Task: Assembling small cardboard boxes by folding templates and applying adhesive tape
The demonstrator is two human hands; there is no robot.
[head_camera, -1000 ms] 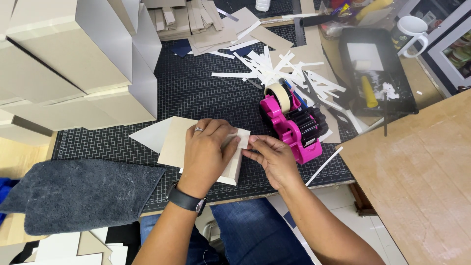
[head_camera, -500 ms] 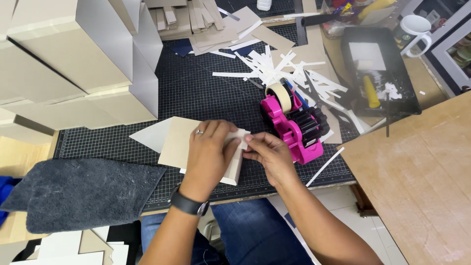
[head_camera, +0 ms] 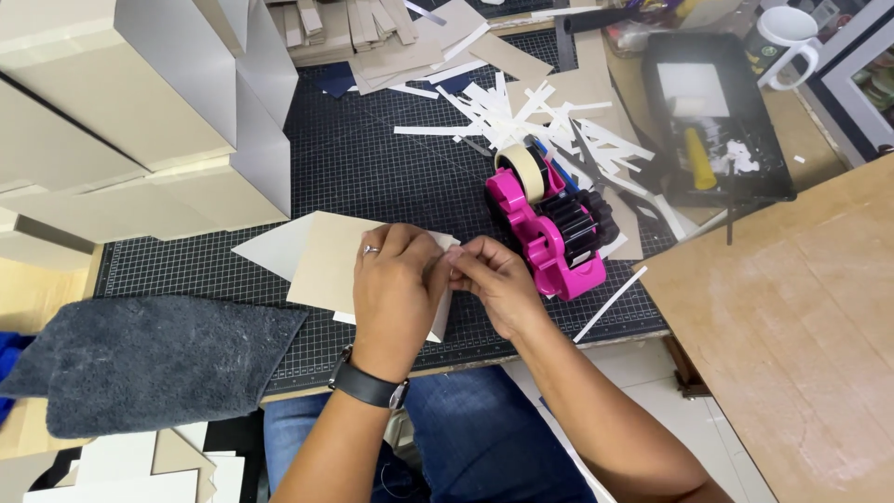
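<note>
Left hand: we see the left hand (head_camera: 399,284) lying palm-down and flat on the flat tan cardboard sheet (head_camera: 328,263); fingers spread lightly, not curled round anything, a ring on one finger and a dark wristwatch (head_camera: 368,385) on the wrist.
Right hand: the right hand (head_camera: 498,284) sits just beside the left, fingertips pinched together at the sheet's right edge; whether they hold a bit of tape or only the card edge, we cannot tell.
Sheet position: the tan cardboard sheet lies on the black gridded cutting mat (head_camera: 372,168), near its front edge; most of it extends left of the left hand, and its right part is under the palm. A paler sheet corner (head_camera: 270,250) shows beneath it on the left.
Sheet relative to grip: the pinch meets the sheet at its right margin, where the two hands touch; the rest of the sheet is free and flat.
Dispenser: a pink and black tape dispenser with a roll of cream tape (head_camera: 549,219) stands just right of the right hand, close but apart.
Scraps: white paper strips (head_camera: 521,116) lie scattered behind the dispenser.
Left side: a grey felt pad (head_camera: 149,359) overlaps the mat's front-left corner; grey cardboard boxes (head_camera: 130,112) are stacked at rear left.
Right side: a brown wooden board (head_camera: 801,317) lies to the right, with a black tray (head_camera: 717,112) behind it.
</note>
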